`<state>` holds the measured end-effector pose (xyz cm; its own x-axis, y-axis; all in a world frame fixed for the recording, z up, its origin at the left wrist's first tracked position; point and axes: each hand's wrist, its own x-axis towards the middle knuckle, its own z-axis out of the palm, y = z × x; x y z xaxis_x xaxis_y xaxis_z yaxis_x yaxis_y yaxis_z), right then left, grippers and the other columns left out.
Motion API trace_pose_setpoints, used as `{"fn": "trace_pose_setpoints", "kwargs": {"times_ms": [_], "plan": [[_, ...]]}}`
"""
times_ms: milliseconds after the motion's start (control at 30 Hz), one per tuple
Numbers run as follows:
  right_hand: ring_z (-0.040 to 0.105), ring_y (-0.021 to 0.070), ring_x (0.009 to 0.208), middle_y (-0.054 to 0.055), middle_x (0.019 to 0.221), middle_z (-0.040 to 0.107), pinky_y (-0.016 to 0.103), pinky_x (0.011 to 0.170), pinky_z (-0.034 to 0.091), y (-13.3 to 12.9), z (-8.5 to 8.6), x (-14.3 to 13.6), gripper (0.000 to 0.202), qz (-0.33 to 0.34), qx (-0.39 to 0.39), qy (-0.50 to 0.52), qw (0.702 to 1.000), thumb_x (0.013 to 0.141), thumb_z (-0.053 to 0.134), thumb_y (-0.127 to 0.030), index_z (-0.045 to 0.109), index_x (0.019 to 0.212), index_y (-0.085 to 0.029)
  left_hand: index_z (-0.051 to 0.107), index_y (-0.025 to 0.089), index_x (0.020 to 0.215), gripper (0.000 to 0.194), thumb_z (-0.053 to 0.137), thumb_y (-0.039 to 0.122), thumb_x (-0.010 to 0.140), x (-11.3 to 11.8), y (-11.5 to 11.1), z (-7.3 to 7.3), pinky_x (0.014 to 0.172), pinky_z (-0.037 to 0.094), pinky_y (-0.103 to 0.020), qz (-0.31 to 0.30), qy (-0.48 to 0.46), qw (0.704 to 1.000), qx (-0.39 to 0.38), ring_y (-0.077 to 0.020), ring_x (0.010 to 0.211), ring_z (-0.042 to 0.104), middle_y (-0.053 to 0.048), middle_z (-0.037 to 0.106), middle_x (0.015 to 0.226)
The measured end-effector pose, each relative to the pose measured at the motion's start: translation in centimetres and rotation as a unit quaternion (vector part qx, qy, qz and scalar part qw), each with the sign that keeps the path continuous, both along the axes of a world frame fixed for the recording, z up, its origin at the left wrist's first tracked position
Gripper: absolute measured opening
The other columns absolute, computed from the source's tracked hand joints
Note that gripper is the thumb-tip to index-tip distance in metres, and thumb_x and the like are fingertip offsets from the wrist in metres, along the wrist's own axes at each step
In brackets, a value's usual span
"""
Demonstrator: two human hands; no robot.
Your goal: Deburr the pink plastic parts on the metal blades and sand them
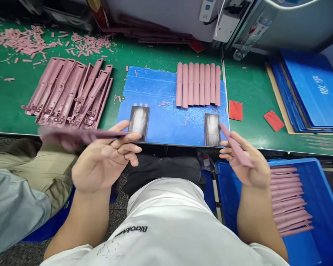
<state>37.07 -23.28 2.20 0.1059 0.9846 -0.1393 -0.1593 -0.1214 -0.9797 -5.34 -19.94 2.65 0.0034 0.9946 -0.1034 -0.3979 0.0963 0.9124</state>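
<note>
My left hand [102, 162] is closed on a long pink plastic part [83, 136], pinched near one end, the rest pointing left; its far end is smeared by motion. Between the thumb and fingers of my right hand [252, 166] is another narrow pink plastic part [236, 146], held tilted. Both hands are raised above my lap, in front of the table edge. Beyond my left fingertips lies a dark-edged, whitish scuffed pad [139, 123]; a similar pad [212, 129] is near my right fingertips. Both sit on a blue sheet [169, 125].
Rounded pink parts [199, 85] lie in a row on the sheet. Hollow pink parts [69, 92] and small scraps [22, 40] cover the left of the green table [5, 92]. A blue bin [327, 207] holds pink parts at right. A seated person's leg [58, 162] is at left.
</note>
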Motion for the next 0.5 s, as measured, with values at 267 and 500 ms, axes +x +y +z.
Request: {"fn": "trace_pose_setpoints", "kwargs": {"times_ms": [267, 500], "plan": [[0.062, 0.0184, 0.064, 0.000, 0.076, 0.069, 0.038, 0.068, 0.062, 6.4, -1.0, 3.3, 0.048, -0.197, 0.202, -0.394, 0.875, 0.093, 0.092, -0.071, 0.084, 0.099, -0.024, 0.096, 0.025, 0.107, 0.031, 0.098, 0.054, 0.094, -1.4, 2.9, 1.3, 0.026, 0.025, -0.023, 0.012, 0.263, 0.963, 0.054, -0.0126, 0.027, 0.039, 0.004, 0.053, 0.043], [0.057, 0.0148, 0.056, -0.006, 0.078, 0.059, 0.031, 0.056, 0.053, 14.0, -0.4, 0.4, 0.043, -0.282, 0.358, -0.192, 0.869, 0.114, 0.067, -0.073, 0.058, 0.116, -0.031, 0.083, 0.017, 0.078, 0.041, 0.105, 0.052, 0.084, 0.4, 10.3, 1.0, 0.054, 0.048, -0.023, 0.194, 0.293, 0.902, 0.252, -0.0128, 0.065, 0.057, -0.001, 0.068, 0.072]]}}
